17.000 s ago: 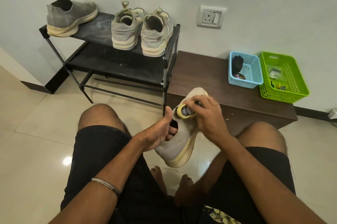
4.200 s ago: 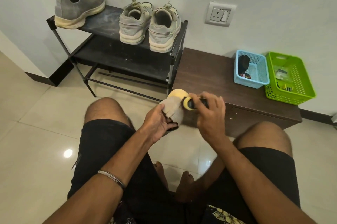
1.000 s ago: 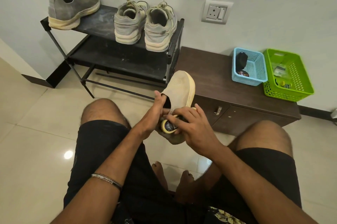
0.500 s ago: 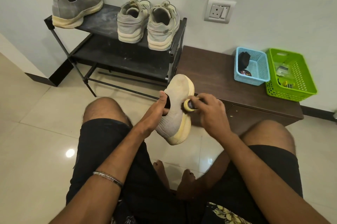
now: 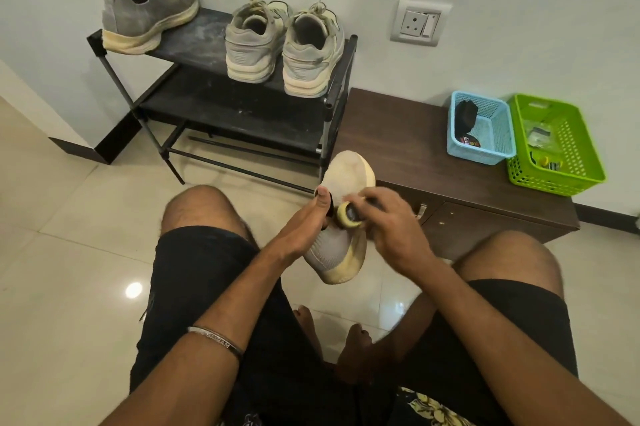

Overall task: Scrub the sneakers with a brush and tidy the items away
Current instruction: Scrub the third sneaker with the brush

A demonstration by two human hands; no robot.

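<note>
Both hands engaged, held between the knees.
Left hand (image 5: 304,221): fingers curled in grip, thumb extended upward. Right hand (image 5: 384,228): just beside it, fingers curled in grip, motion-blurred.

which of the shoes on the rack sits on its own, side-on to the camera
The grey slip-on sneaker at the rack's left end, no laces. The laced pair stands together at the right end, heels toward the camera.

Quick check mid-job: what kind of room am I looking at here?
Most likely a home entryway or hallway corner. A black shoe rack holding worn sneakers stands against the wall, beside a low dark wooden cabinet with two small plastic baskets on it, on a glossy tiled floor.
</note>
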